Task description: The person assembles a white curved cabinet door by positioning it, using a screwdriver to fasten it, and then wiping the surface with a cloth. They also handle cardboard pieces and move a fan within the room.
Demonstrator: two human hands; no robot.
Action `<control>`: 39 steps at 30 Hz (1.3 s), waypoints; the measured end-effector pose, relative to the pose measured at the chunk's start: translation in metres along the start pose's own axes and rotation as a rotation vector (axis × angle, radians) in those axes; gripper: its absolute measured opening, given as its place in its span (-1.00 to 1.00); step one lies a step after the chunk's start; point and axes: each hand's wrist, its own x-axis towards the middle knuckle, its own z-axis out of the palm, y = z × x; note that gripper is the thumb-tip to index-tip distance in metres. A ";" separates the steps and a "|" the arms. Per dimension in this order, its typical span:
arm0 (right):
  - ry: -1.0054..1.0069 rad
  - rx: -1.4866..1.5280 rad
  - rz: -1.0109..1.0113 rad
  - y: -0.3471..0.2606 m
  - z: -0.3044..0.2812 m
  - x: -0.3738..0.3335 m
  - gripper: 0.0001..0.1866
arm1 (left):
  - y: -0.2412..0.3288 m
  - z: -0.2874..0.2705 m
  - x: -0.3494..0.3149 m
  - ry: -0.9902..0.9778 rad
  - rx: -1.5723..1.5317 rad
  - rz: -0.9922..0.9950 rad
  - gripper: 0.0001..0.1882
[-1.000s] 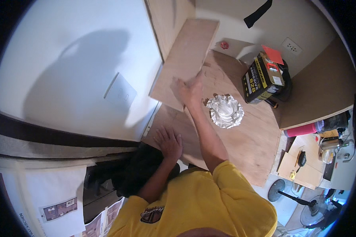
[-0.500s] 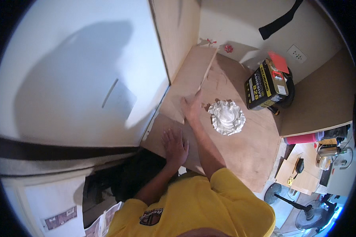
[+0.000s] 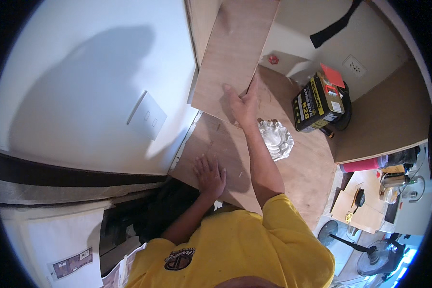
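A long plywood strip (image 3: 233,53) is raised and tilted along the wall. My right hand (image 3: 245,108) grips its right edge near the lower end, the thumb lying across the face and the fingers hidden behind. My left hand (image 3: 210,176) lies flat with fingers spread on the plywood worktop (image 3: 297,187), near its left front edge. To the right of my right forearm, a crumpled silver foil dish (image 3: 276,140) rests on the worktop, with a pale glossy surface inside. The forearm partly covers it.
A black and yellow adhesive can (image 3: 317,103) stands at the back right, a red card (image 3: 332,75) on top. A red valve knob (image 3: 273,59) sticks out of the back wall. A board panel (image 3: 384,115) bounds the right side. A wall switch (image 3: 148,116) is at left.
My right hand has lifted the plywood strip off the worktop and moved it up and away. My left hand stays flat in nearly the same place.
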 end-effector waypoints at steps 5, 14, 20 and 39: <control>0.078 0.109 0.160 0.067 -0.047 -0.034 -0.21 | -0.002 -0.002 0.001 -0.014 0.036 0.021 -0.28; -0.006 0.007 0.226 0.138 -0.047 -0.032 -0.13 | 0.000 0.002 -0.004 -0.052 0.044 0.013 -0.28; 0.002 -0.030 0.068 0.132 -0.011 -0.003 -0.26 | 0.001 -0.007 0.000 -0.078 0.049 -0.009 -0.28; 0.078 0.146 0.004 0.109 -0.018 0.011 -0.40 | -0.001 -0.011 0.004 -0.061 0.103 -0.023 -0.30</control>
